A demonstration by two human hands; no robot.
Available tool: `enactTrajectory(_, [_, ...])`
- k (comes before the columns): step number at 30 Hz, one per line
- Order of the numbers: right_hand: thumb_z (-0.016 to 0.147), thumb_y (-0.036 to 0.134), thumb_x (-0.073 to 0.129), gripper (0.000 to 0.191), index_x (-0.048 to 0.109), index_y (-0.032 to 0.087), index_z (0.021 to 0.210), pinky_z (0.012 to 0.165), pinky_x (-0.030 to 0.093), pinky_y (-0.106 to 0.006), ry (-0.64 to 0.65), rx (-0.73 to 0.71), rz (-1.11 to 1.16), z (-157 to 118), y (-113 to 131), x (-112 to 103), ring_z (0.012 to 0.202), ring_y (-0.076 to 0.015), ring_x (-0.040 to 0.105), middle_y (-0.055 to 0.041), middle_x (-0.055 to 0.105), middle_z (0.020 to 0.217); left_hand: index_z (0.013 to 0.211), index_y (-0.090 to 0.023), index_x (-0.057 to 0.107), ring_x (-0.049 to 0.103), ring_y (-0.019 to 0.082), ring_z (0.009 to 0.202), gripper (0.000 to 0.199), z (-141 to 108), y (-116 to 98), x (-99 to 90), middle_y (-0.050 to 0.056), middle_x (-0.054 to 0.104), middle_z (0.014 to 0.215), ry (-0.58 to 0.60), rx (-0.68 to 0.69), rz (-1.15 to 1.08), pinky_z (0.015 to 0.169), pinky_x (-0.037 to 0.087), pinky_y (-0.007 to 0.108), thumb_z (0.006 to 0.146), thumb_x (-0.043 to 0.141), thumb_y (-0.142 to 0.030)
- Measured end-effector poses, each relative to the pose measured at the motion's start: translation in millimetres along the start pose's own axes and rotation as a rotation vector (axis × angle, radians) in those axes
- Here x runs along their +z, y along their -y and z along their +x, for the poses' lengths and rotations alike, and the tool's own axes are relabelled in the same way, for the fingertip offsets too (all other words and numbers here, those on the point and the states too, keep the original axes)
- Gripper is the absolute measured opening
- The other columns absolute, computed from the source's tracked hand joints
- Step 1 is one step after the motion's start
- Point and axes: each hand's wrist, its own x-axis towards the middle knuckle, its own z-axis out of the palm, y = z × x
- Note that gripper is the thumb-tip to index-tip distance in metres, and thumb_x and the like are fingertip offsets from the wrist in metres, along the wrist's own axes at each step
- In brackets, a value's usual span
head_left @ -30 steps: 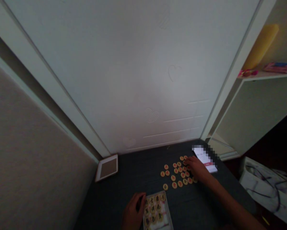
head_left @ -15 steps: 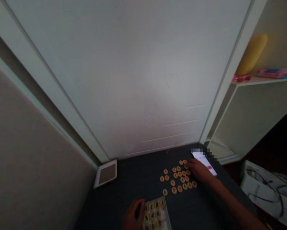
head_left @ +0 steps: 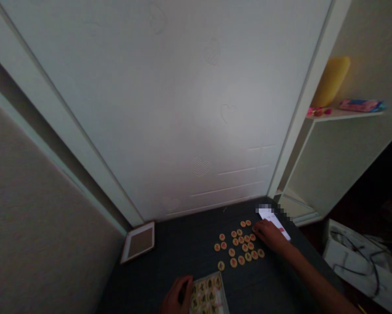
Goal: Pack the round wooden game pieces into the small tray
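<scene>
Round wooden pieces with red or dark characters [head_left: 241, 260] lie scattered on the dark tabletop [head_left: 183, 244]. At the bottom, a clear box [head_left: 225, 296] holds several more round pieces with dark characters, set in rows. My left hand [head_left: 177, 295] is at the box's left edge, fingers bent against it. My right hand [head_left: 267, 233] is at the right side of the scattered pieces, its fingertips closed on one round piece [head_left: 255, 229]. A lit phone [head_left: 274, 221] lies just behind and partly under that hand.
A white-framed tablet or frame [head_left: 139, 242] lies at the table's back left. Behind the table stands a white panel [head_left: 183, 109] with heart patterns. A shelf [head_left: 346, 114] with small items is at the right, above a white box with cables [head_left: 362, 261].
The view has shifted slightly. My right hand has drawn a piece slightly right, away from the pair at the back. My left hand stays by the box.
</scene>
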Motion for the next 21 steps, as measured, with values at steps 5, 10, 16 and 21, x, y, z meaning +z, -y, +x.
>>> enactTrajectory(5, [0.095, 0.031, 0.050, 0.021, 0.069, 0.021, 0.096, 0.086, 0.047, -0.035, -0.056, 0.042, 0.038, 0.9, 3.4, -4.7, 0.094, -0.0253, 0.065, -0.0083, 0.072, 0.095, 0.095, -0.025, 0.076, 0.073, 0.024, 0.089, 0.052, -1.6, -2.1, -0.4, 0.006, 0.078, 0.096, 0.016, -0.038, -0.052, 0.083, 0.059, 0.033, 0.086, 0.049, -0.069])
enactTrajectory(10, [0.095, 0.035, 0.052, 0.026, 0.062, 0.023, 0.116, 0.089, 0.052, -0.036, -0.145, 0.020, 0.137, -8.2, 30.6, -15.3, 0.100, -0.0238, 0.066, -0.0086, 0.070, 0.111, 0.100, -0.022, 0.074, 0.073, 0.025, 0.086, 0.051, -0.8, -3.8, -1.4, 0.007, 0.077, 0.096, -0.105, -0.076, -0.168, 0.080, 0.060, 0.035, 0.082, 0.058, -0.068])
enactTrajectory(16, [0.093, 0.030, 0.058, 0.022, 0.061, 0.025, 0.113, 0.087, 0.056, -0.037, -0.295, -0.181, 0.389, -27.6, 116.0, -28.6, 0.096, -0.0222, 0.067, -0.0073, 0.069, 0.106, 0.109, -0.020, 0.069, 0.072, 0.026, 0.099, 0.051, 10.2, -54.2, -1.7, 0.010, 0.076, 0.109, -0.112, -0.104, -0.396, 0.087, 0.058, 0.037, 0.081, 0.064, -0.062])
enactTrajectory(21, [0.093, 0.029, 0.062, 0.024, 0.061, 0.028, 0.116, 0.095, 0.054, -0.041, -0.359, -0.258, 0.418, -40.2, 174.9, -23.9, 0.107, -0.0240, 0.065, -0.0069, 0.069, 0.116, 0.107, -0.019, 0.068, 0.073, 0.026, 0.095, 0.041, 19.7, -114.3, -3.2, 0.011, 0.077, 0.105, 0.160, -0.066, -0.669, 0.084, 0.058, 0.037, 0.086, 0.063, -0.054])
